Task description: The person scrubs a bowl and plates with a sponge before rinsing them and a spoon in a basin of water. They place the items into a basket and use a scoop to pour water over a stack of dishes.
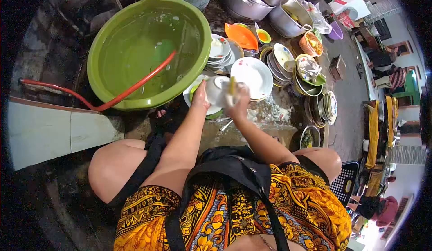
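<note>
The person squats over the wet floor [274, 111] and holds a white cup [219, 90] between both hands, just in front of the knees and at about 4 o'clock from the big green basin [108, 35]. The left hand [200, 96] wraps the cup's side, its grip closed around the wall, while the right hand [238, 102] presses against the other side with something yellowish at the fingers, perhaps a scrubber; whether that grip is fully closed on it cannot be told. The cup looks like glazed ceramic or hard plastic: stiff, fairly light, and probably slick with soapy water, so it seems best held around the body with the fingers spread rather than by the rim, and liable to chip if it slips onto the hard floor. Under the hands lies a white plate [198, 99] over a green one. At 12 o'clock from the cup sits a stack of white plates [220, 51]; at 2 o'clock a broad white plate [252, 75] rests on another pile, with stacked bowls [281, 62] and an orange dish [241, 36] beyond. A red hose [135, 85] runs into the basin's water. The crowded piles at 1 to 3 o'clock leave little free room to set anything down, and foam lies on the floor by the right hand.
</note>
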Motion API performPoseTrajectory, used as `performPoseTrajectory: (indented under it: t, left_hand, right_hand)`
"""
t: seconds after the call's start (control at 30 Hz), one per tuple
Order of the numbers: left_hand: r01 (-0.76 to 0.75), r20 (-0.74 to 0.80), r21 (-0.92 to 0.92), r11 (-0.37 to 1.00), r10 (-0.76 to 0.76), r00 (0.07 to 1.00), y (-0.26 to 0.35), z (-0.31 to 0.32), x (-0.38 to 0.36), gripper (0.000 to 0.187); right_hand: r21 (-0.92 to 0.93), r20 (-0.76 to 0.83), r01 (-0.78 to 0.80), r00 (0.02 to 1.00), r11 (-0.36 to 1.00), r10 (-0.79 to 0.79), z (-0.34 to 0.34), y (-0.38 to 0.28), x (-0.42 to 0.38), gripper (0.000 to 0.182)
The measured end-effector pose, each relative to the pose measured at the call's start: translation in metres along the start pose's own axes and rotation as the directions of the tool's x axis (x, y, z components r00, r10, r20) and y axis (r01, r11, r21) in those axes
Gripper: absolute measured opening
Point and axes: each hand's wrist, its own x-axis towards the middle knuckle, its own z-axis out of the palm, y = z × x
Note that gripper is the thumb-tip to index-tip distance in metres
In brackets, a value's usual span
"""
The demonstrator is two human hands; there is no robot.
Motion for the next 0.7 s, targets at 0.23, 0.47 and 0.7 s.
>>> performPoseTrajectory:
  t: [0.23, 0.47, 0.7]
  left_hand:
    - [-0.774, 0.584, 0.458, 0.438, 0.508, 0.633, -0.033, 0.043, 0.004, 0.025]
    - [-0.769, 0.918, 0.345, -0.538, 0.020, 0.397, -0.058, 0.051, -0.021, 0.020]
    - [-0.413, 0.614, 0.786, -0.461, 0.497, 0.613, -0.031, -0.018, 0.037, 0.052]
  right_hand:
    - [0.055, -0.104, -0.285, 0.952, 0.957, 0.290, 0.013, 0.000, 0.052, 0.046]
    - [0.430, 0.610, -0.879, 0.449, 0.204, 0.653, -0.032, 0.125, 0.040, 0.026]
    - [0.454, 0.088, -0.771, 0.537, 0.446, 0.839, -0.007, 0.249, 0.030, 0.025]
